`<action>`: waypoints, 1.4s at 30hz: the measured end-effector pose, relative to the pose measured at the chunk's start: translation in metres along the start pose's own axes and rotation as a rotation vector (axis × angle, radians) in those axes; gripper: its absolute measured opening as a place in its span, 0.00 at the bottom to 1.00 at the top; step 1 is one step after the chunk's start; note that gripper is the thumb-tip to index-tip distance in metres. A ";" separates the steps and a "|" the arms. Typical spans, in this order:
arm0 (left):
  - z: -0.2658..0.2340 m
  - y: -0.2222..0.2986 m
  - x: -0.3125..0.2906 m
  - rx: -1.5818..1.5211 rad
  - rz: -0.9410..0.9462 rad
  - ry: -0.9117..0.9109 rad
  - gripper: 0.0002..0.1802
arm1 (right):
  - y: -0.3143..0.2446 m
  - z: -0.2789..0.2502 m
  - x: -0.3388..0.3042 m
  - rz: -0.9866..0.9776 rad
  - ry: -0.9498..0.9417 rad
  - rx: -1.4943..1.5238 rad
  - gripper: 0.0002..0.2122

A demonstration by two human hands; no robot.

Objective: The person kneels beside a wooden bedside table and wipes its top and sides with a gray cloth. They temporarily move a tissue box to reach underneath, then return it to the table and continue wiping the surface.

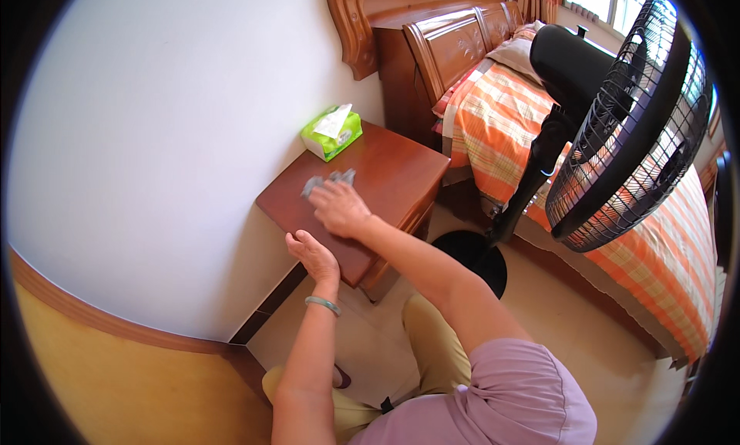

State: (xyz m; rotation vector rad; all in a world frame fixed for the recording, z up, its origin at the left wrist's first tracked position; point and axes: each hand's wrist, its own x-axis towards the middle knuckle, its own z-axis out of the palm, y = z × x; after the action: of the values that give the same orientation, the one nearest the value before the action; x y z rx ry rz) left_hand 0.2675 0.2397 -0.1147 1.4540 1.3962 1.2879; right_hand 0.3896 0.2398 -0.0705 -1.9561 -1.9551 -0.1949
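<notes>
Right hand [340, 209] reaches over a reddish-brown polished wooden bedside counter [393, 167], its fingers slightly spread and blurred, at a crumpled grey cloth [312, 185]; I cannot tell whether they are clamped on it or only press it. The cloth lies on the counter, left of its middle, showing past the fingertips. By the counter's near left edge is the left hand [316, 258], its palm open and thumb apart from the fingers, with 1 pale green bangle [322, 305] round the wrist.

At the counter's far left edge, against the wall, sits a bright green soft plastic tissue pack [345, 139]. 1 white paper tissue [333, 121] sticks out of its top; the rest inside is hidden. On the counter's right side is a wooden drawer front [416, 221], partly behind the right forearm, its contents out of view.

Right of the counter stands a black pedestal fan [632, 160]; beyond the counter, a bed with an orange-and-cream checked cover [501, 121].
</notes>
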 end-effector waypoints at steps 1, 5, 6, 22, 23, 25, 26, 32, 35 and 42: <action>0.003 -0.001 0.000 -0.025 0.012 0.003 0.42 | -0.005 0.003 -0.005 -0.076 0.001 0.050 0.21; -0.001 -0.003 0.005 -0.063 0.017 -0.067 0.41 | -0.017 0.001 -0.038 -0.214 0.029 0.236 0.19; -0.003 -0.005 0.009 -0.028 0.008 -0.057 0.41 | -0.021 -0.003 -0.048 -0.170 0.056 0.250 0.18; -0.005 0.013 -0.003 0.233 0.005 -0.044 0.38 | -0.034 0.016 -0.149 1.019 1.006 0.724 0.18; -0.004 0.019 -0.007 0.240 -0.019 -0.058 0.38 | -0.035 0.033 -0.151 1.004 1.017 0.842 0.19; 0.001 0.022 -0.008 0.241 -0.002 -0.068 0.39 | -0.034 0.068 -0.134 0.937 1.049 1.080 0.23; -0.001 0.018 -0.006 0.249 0.030 -0.057 0.39 | -0.034 0.072 -0.123 0.891 1.051 1.211 0.25; -0.004 0.023 -0.002 0.242 -0.034 -0.084 0.39 | 0.026 0.076 -0.110 0.760 1.200 1.407 0.27; -0.004 0.020 -0.005 0.239 -0.034 -0.094 0.39 | 0.069 0.073 -0.100 0.776 1.268 1.427 0.27; -0.002 0.008 -0.002 0.220 0.045 -0.069 0.39 | 0.156 0.078 -0.084 0.916 1.314 1.432 0.28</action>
State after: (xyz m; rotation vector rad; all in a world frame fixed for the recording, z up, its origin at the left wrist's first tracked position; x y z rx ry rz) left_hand 0.2676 0.2366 -0.1070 1.6685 1.5037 1.1274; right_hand 0.5288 0.1928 -0.1972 -0.9246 -0.0253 0.1434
